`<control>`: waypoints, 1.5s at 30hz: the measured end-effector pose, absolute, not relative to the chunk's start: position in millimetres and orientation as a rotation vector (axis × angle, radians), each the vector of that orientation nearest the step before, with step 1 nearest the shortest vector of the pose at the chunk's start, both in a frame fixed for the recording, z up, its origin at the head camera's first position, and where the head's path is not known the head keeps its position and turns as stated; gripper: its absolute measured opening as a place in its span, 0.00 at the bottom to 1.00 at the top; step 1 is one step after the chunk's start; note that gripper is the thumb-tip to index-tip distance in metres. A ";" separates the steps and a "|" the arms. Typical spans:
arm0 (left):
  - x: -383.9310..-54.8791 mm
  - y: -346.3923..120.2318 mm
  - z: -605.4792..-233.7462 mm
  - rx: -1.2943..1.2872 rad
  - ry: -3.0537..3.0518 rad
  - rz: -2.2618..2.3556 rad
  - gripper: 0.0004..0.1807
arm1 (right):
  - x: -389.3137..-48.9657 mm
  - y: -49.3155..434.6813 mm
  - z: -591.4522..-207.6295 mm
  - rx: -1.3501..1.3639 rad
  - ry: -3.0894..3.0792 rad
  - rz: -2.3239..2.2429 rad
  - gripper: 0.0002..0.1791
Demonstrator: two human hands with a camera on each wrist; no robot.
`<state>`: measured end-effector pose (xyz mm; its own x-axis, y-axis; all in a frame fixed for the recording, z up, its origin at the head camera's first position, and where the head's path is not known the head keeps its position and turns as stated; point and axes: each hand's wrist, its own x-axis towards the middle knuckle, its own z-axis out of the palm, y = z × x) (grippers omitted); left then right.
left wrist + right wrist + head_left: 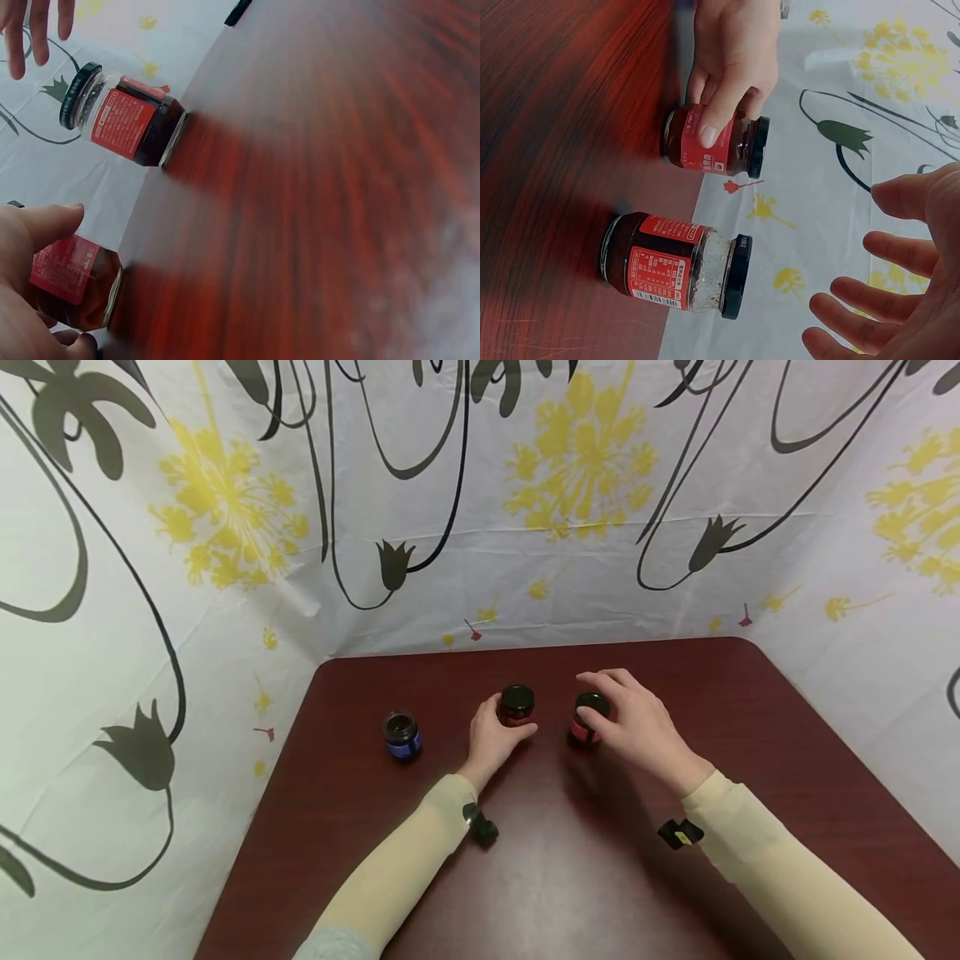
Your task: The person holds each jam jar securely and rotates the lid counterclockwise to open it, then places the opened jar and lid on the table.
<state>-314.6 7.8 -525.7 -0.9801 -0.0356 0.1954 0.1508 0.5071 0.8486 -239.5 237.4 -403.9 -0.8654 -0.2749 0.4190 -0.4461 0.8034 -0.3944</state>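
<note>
My left hand point(492, 740) grips a small glass jar with a red label and a black lid point(517, 700), thumb on one side and fingers round the other. It stands upright on the table. To its right is a second upright jar, red-labelled and black-lidded point(589, 710); dark contents fill its lower part in the right wrist view. Near that lid hovers my right hand point(643, 723), its fingers spread and apart from the jar point(676, 264). Off to the left stands a blue-labelled jar point(402, 740), whose top looks lidless.
The dark red-brown wooden table point(525, 893) has rounded far corners. Behind it and along both sides hangs a white cloth point(450, 510) printed with grey and yellow flowers. A small black camera point(482, 828) is strapped at the left wrist, another point(681, 833) at the right.
</note>
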 end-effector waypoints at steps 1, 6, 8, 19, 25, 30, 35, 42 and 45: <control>-314.5 8.2 -526.0 -0.102 -2.567 -1.458 0.46 | -239.2 236.8 -403.8 0.552 -2.647 0.702 0.27; -315.1 8.9 -526.4 -0.113 -2.578 -1.421 0.44 | -237.5 233.7 -402.1 0.562 -2.636 0.700 0.27; -315.9 8.8 -526.8 -0.112 -2.583 -1.406 0.43 | -237.3 233.1 -401.6 0.562 -2.635 0.697 0.27; -316.0 8.5 -528.5 -0.069 -2.594 -1.384 0.34 | -236.0 231.2 -403.5 0.560 -2.657 0.706 0.27; -315.5 7.7 -526.7 -0.069 -2.578 -1.385 0.34 | -236.0 231.0 -403.5 0.565 -2.660 0.716 0.27; -314.6 6.2 -525.8 -0.078 -2.578 -1.376 0.35 | -236.5 230.7 -403.6 0.566 -2.653 0.704 0.27; -312.8 3.3 -523.7 -0.099 -2.548 -1.396 0.34 | -237.2 230.7 -404.5 0.568 -2.651 0.703 0.27; -307.0 -2.1 -517.0 -0.149 -2.516 -1.420 0.33 | -236.8 230.6 -405.3 0.564 -2.649 0.712 0.27; -304.1 -4.5 -514.1 -0.161 -2.509 -1.429 0.34 | -237.4 230.4 -405.7 0.565 -2.646 0.716 0.27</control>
